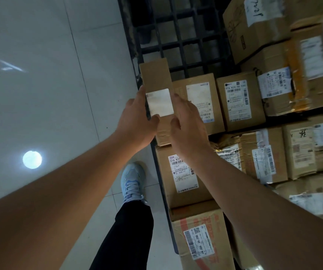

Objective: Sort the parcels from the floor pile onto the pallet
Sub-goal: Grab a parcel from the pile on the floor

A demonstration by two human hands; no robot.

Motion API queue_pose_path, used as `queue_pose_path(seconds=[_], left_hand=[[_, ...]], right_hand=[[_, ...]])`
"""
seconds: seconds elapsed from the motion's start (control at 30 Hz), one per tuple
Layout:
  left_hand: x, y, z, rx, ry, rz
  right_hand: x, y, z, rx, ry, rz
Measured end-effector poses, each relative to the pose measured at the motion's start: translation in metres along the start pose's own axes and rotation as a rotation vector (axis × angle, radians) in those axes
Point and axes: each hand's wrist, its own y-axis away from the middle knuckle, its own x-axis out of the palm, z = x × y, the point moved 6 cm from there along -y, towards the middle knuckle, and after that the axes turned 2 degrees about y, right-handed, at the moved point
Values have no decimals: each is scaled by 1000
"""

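A narrow brown cardboard parcel (157,78) with a white label lies lengthwise at the left edge of the black grid pallet (186,36), beside other boxes. My left hand (137,119) grips its left side, thumb on the label's lower corner. My right hand (187,121) holds its right side, fingers curled over the edge, thumb on top. Several labelled cardboard parcels (240,102) stand packed on the pallet to the right and near me.
Pale tiled floor (39,75) spreads to the left with a bright lamp reflection (32,159). My foot in a light sneaker (132,182) stands next to the pallet edge. Bare pallet grid shows beyond the held parcel. Taller boxes (263,26) rise at the upper right.
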Motion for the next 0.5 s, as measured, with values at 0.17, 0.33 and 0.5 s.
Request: queue_pose_path(seconds=[0.17,0.33,0.5], left_hand=[[-31,38,-49,154,-206,-70],[-65,104,-114,292,-342,-154],[-91,201,-191,413,-406,-207]], right_hand=[[-43,30,26,-70,34,-27],[-110,84,59,-181,50,-68],[-189,161,86,-281,87,-70]])
